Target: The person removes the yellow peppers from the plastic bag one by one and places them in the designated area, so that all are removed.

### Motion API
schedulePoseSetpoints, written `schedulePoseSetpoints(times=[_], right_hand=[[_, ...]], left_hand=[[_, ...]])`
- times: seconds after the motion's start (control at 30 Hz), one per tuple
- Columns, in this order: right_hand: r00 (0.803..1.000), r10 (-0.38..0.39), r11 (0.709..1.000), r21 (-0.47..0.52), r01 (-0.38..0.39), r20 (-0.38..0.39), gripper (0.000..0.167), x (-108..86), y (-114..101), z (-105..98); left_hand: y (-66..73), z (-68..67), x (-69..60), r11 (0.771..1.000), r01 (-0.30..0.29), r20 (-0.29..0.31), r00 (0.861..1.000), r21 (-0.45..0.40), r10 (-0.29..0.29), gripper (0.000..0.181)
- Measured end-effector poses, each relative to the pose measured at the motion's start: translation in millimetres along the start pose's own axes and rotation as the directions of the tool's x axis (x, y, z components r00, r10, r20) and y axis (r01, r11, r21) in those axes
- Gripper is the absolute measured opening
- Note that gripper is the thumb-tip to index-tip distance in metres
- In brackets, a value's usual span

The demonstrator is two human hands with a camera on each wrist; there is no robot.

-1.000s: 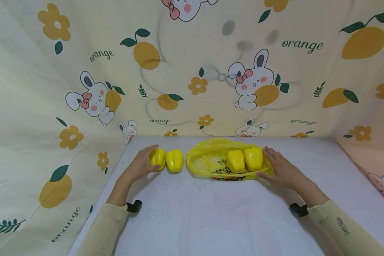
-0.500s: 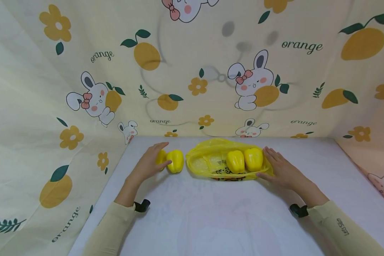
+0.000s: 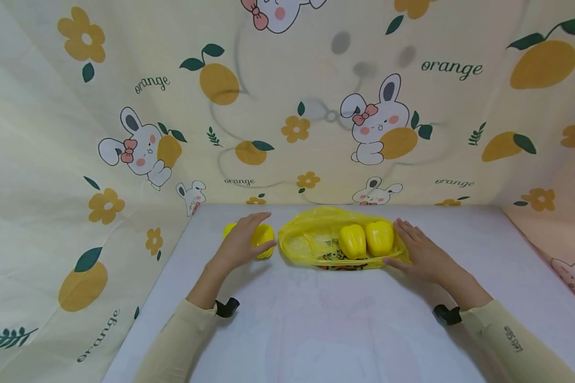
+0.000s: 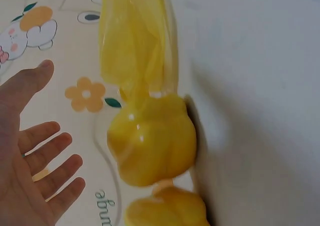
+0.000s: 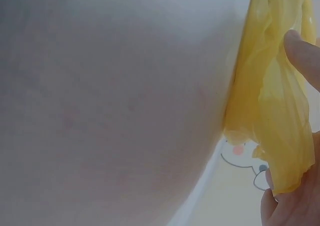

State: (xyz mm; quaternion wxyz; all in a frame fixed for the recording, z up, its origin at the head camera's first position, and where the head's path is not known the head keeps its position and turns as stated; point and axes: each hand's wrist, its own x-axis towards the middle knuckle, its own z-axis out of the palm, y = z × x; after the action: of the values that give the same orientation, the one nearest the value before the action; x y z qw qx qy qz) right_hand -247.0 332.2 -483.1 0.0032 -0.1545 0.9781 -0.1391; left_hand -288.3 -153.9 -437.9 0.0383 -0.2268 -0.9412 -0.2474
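Observation:
My left hand [image 3: 240, 244] hovers over two yellow bell peppers left of the bag, fingers spread and gripping nothing. It partly hides both the outer pepper [image 3: 228, 230] and the one nearer the bag [image 3: 264, 234]. In the left wrist view, a pepper [image 4: 152, 141] stands beside the hand [image 4: 30, 156], apart from it. A yellow plastic bag [image 3: 311, 236] lies spread with two peppers [image 3: 352, 241] [image 3: 379, 238] at its right part. My right hand [image 3: 424, 256] rests against the bag's right end, fingers extended; the right wrist view shows the bag [image 5: 280, 100] by its thumb.
The white table [image 3: 316, 319] meets a cream curtain [image 3: 278, 96] printed with rabbits, flowers and oranges along its back edge. More of this printed cloth hangs at the left and right sides.
My left hand has moved right, from around the outer pepper to over the pepper nearer the bag. The peppers, the bag and my right hand show no clear movement.

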Motion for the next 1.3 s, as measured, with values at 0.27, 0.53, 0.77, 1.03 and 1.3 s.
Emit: schedulePoseSetpoints(times=[0.27,0.53,0.77,1.03,1.3], right_hand=[[1.000,-0.006,1.000,-0.006,0.006,-0.002,0.116,0.1,0.3,1.0],[1.000,0.006,1.000,-0.012,-0.006,0.015,0.117,1.5,1.0,1.1],[1.000,0.015,1.000,-0.007,-0.015,0.020,0.118,0.5,-2.0,-1.1],[1.000,0.014,1.000,-0.003,-0.013,0.010,0.117,-0.9,-3.8,-2.4],[1.000,-0.009,1.000,0.003,0.009,-0.006,0.116,-1.3,-2.7,-1.6]], left_hand=[[15.8,10.6,8.2,0.997,-0.073,0.011,0.997,-0.010,0.073,0.079],[34.7,19.8,15.6,0.993,-0.118,0.045,0.992,0.017,0.117,0.081],[47.3,29.9,22.9,0.991,-0.133,0.079,0.988,0.027,0.130,0.082],[62.1,42.8,31.6,0.985,-0.170,0.086,0.982,0.030,0.167,0.082],[72.6,54.5,37.0,0.980,-0.197,0.087,0.977,0.028,0.194,0.081]])
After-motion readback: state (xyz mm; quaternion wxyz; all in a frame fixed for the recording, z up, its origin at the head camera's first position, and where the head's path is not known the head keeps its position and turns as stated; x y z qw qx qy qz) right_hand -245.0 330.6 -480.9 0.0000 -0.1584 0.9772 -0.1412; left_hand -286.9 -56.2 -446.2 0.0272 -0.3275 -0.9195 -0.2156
